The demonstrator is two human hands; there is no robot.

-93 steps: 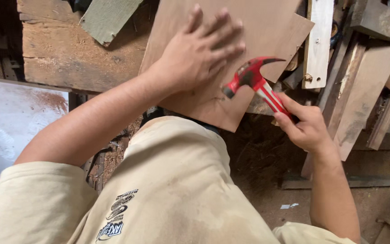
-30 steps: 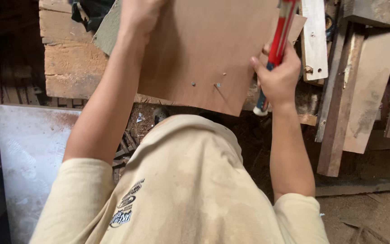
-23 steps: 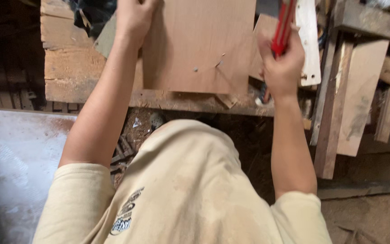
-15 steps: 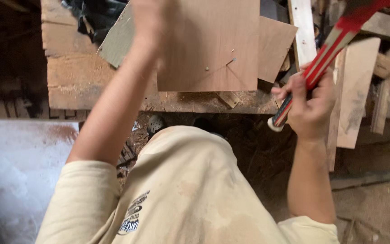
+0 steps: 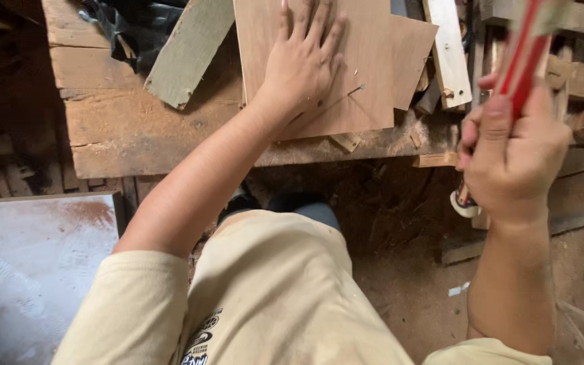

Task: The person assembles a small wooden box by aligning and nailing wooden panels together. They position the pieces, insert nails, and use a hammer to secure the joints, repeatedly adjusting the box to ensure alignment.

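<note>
- Pressing down flat, the left hand (image 5: 302, 64) is lying on a thin brown board (image 5: 366, 74) with its fingers spread wide.
- The thin brown board is lying on the old wooden bench (image 5: 123, 128), near the bench's front edge, over toward its right end.
- A small nail (image 5: 361, 87) is sticking out of the thin brown board, just beside the left hand, and it is leaning to one side.
- The right hand (image 5: 512, 159) is wrapping tight around the red handle of a hammer (image 5: 525, 51), fingers closed in a fist.
- The hammer is pointing up, raised off the bench, out past the right side of the thin brown board. Its head is blurry at the top edge of the view.
- A grey-green plank (image 5: 187, 47) is lying slanted on the bench, to the left of the thin brown board.
- A pale strip of wood (image 5: 449, 51) is leaning at the right end of the bench.
- A flat grey sheet (image 5: 35, 263) is sitting low down on the left, below the bench.
</note>
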